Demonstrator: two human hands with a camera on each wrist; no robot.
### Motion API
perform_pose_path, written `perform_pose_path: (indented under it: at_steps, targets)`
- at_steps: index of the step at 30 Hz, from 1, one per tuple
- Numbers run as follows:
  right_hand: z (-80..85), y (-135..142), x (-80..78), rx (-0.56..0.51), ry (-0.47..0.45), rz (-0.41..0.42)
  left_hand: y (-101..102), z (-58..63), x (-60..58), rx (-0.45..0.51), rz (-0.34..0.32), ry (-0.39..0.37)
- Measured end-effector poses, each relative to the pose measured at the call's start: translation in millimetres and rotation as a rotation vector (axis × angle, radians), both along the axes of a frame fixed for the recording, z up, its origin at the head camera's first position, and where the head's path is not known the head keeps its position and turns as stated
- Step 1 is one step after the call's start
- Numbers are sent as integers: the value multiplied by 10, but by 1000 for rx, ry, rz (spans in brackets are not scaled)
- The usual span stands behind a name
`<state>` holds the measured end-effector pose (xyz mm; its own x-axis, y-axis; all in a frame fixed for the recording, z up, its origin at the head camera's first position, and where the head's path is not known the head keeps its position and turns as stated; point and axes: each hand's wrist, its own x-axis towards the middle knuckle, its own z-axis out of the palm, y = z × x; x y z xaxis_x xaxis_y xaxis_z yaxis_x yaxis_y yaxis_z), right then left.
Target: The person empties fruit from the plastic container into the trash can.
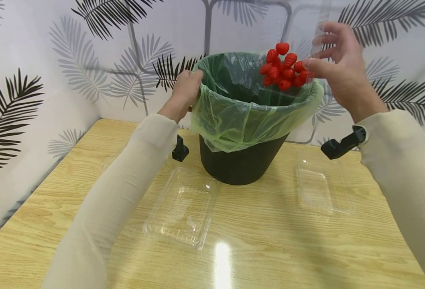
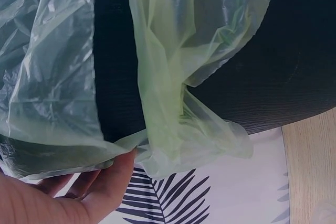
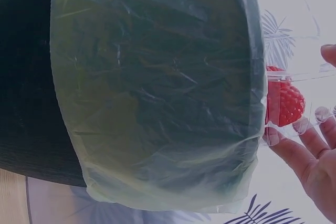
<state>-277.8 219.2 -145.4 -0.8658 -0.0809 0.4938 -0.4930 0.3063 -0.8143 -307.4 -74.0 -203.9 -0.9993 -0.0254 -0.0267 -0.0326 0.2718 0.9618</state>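
A black bin [image 1: 237, 166] stands on the wooden table, lined with a pale green bag [image 1: 248, 124] folded over its rim. My left hand [image 1: 185, 94] grips the rim at the left; in the left wrist view, the fingers [image 2: 113, 182] pinch the bag there. Over the bin's right side, my right hand [image 1: 346, 68] holds a clear plastic container [image 1: 315, 50], tilted toward the opening. Red raspberries [image 1: 284, 72] are bunched at its lower end, above the bin's mouth. In the right wrist view, the bag's side hides part of the container and the raspberries [image 3: 289, 103].
Left of centre, a clear plastic tray [image 1: 183, 206] lies on the table [image 1: 263, 249] in front of the bin. Another clear container [image 1: 320, 186] lies to the right. Behind the bin hangs a leaf-patterned white backdrop [image 1: 89, 52].
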Motion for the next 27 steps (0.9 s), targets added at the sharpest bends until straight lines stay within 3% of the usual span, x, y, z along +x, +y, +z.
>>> perform_pose_path:
  at_steps: [14,20,27]
  targets:
    - [16,-32,17,-33,3,28,-20,12,3,-17,-10,-11]
    - [15,-38,22,-120,5,84,-17,11,5,-13,-12,-16]
    - [32,-30,39,-143,-5,108,-17,9,8,-18,-10,-15]
